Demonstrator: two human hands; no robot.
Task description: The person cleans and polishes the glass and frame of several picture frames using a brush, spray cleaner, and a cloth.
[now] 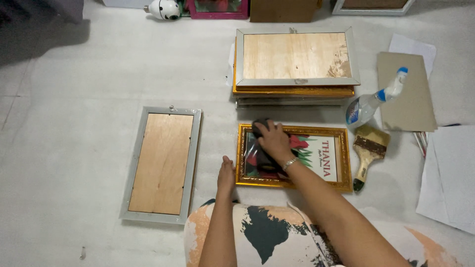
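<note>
My right hand (273, 140) presses a dark cloth (261, 125) flat onto the upper left corner of the gold picture frame (293, 157), fingers closed over it, while my left hand (226, 174) rests with fingers together against the frame's left edge. The frame lies on the floor (74, 99) directly ahead, long axis running left to right, with a spray bottle (372, 101) and a paintbrush (367, 153) just beyond its right end.

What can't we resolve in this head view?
- Dark cloth: mostly under the right hand; shape unclear.
- Picture in the gold frame: left part hidden by that hand and forearm.
- Left hand: at the frame's left edge; whether it grips or only touches is unclear.
- Stack of frames: lower ones covered by the top one; count unclear.
- Items along the top edge: cut off.
- Spray bottle: fill level unreadable.
</note>
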